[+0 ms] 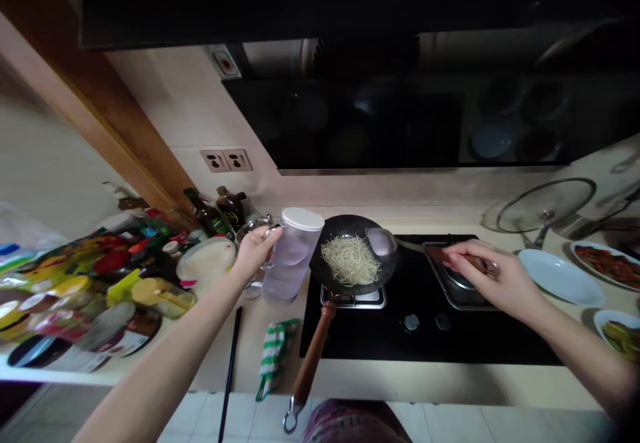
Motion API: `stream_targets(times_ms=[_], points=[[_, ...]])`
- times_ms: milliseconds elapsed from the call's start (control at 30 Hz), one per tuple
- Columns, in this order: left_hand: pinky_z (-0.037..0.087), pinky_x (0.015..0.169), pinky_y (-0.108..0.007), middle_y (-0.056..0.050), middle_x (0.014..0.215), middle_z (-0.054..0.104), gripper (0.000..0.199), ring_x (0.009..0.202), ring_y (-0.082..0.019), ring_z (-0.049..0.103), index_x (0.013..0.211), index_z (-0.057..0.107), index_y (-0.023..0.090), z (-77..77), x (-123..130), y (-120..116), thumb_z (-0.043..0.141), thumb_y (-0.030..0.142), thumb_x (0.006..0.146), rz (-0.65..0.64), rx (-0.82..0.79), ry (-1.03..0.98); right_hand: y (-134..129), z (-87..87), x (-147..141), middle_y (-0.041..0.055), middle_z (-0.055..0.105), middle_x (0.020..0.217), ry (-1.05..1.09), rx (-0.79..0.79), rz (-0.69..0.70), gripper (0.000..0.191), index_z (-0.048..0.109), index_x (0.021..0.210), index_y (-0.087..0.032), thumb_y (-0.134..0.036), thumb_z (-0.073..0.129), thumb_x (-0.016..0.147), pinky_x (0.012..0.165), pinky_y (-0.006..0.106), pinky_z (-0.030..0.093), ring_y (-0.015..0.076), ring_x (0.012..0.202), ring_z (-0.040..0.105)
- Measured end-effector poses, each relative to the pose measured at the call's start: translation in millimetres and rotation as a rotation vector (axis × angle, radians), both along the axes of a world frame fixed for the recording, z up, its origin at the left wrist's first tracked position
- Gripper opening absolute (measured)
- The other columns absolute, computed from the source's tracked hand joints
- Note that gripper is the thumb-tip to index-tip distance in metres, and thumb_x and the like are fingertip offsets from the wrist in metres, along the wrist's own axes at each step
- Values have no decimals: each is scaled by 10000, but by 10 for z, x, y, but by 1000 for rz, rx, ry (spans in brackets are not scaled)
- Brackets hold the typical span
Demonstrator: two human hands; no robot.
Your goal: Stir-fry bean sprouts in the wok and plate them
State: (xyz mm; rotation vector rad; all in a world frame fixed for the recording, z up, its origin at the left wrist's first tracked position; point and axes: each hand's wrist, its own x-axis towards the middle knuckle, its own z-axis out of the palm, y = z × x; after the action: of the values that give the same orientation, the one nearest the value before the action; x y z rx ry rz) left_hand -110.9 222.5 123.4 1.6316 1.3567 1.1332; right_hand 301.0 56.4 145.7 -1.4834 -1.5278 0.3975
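Observation:
My left hand (257,253) is closed round the handle of a clear water pitcher (290,263) with a white lid. The pitcher is upright beside the wok, with clear liquid in it; whether its base touches the counter I cannot tell. My right hand (480,270) grips the wooden handle of a metal spatula (383,242), whose broad head rests in the wok at the right of the food. The dark wok (340,226) sits on the left burner, its wooden handle pointing toward me. Pale bean sprouts (350,260) lie heaped in it.
Jars and bottles (120,283) crowd the left counter. A green-striped cloth (275,353) lies near the front edge. On the right are a white plate (560,276), a dish of reddish food (607,263) and a glass lid (547,206). A dark range hood (400,116) hangs above.

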Motion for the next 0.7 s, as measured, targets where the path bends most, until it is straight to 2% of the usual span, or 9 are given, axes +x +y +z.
stream_targets(times_ms=[67,133,200,267,367,433,500,600,700], points=[[296,396,-198,86,408,399,390,373,-76,385,553,387,218,-30,-167,-104,605,478,746,35,-8,-102,-125,162,-30,41,701,862,-251,45,121,149,706,901,-262,-367,626,832,666,322,571,206,750,675],[305,398,-194,90,410,383,401,370,-66,363,542,391,213,-46,-357,-237,636,471,728,76,-14,-192,-205,226,-133,38,700,880,-340,95,216,131,698,935,-284,-307,597,857,648,310,563,200,769,673],[326,405,-192,104,409,341,421,362,-51,319,532,387,209,-57,-567,-392,668,471,704,130,-14,-276,-220,189,-279,47,700,927,-359,149,282,140,696,952,-283,-267,598,853,682,316,568,205,823,677],[337,403,-187,116,410,307,431,358,-40,281,534,394,204,-79,-798,-558,696,474,680,196,-11,-344,-146,89,-437,59,699,945,-318,170,283,129,702,933,-269,-271,614,838,708,333,576,215,848,681],[351,402,-172,111,413,337,435,370,-37,310,536,433,189,-166,-1175,-804,744,477,630,314,-2,-417,179,-67,-681,70,709,861,2,54,134,148,686,877,-226,-351,623,830,692,356,604,218,752,706],[367,408,-163,101,418,386,429,386,-39,352,536,470,175,-271,-1433,-958,777,471,586,390,5,-446,520,-133,-864,68,709,778,310,-82,13,187,649,861,-200,-381,630,817,667,359,620,220,682,717],[363,400,-155,92,422,428,409,399,-45,387,547,515,163,-411,-1678,-1099,803,454,543,463,-1,-459,887,-160,-1049,57,693,703,499,-170,-89,170,605,832,-189,-356,630,810,621,335,623,218,642,719],[385,412,-161,85,464,487,382,428,-53,424,598,580,151,-663,-1989,-1281,826,423,490,645,-38,-492,1282,-112,-1224,21,644,605,439,-201,-161,137,554,769,-189,-301,621,808,512,264,589,189,575,702],[386,433,-170,72,504,529,355,482,-72,464,661,626,151,-916,-2215,-1414,816,409,508,835,-58,-463,1295,90,-1197,18,649,598,315,-227,-97,170,578,739,-180,-317,677,767,493,240,562,178,567,692]])
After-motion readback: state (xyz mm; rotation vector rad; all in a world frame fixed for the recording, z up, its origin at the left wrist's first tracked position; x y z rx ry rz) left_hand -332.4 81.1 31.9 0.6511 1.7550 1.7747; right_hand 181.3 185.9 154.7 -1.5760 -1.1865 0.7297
